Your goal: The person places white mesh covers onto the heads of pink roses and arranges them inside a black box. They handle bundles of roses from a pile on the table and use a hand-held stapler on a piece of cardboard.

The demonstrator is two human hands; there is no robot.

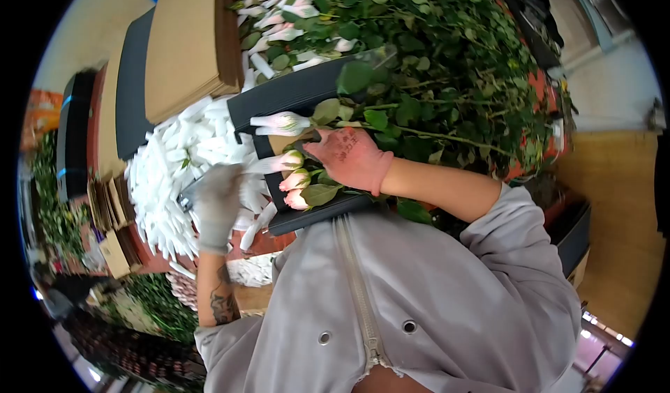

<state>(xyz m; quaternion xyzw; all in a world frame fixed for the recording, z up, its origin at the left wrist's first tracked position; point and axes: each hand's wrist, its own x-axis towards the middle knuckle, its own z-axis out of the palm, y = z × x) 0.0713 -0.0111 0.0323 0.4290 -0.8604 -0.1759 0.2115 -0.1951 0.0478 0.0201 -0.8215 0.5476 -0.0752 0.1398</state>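
My left hand (220, 201), in a pale glove, is smeared by motion over a pile of white foam sleeves (174, 152); its fingers cannot be made out. Beside it shows a small greyish object (187, 199). My right hand (351, 159), in a pink glove, has its fingers closed among the rose stems; what they grip is hidden. Just left of it lies a sleeved rose (283, 161), with a pink rose (294, 179) and another pink rose (296, 199) below. A further sleeved rose (281, 122) lies above. These roses rest on a black board (321, 215).
Leafy rose stems (447, 65) cover the upper right, with several sleeved blooms (283, 34) at their left. Cardboard sheets (185, 37) and black panels (134, 82) stand at the upper left. A dark box (569, 243) is at the right.
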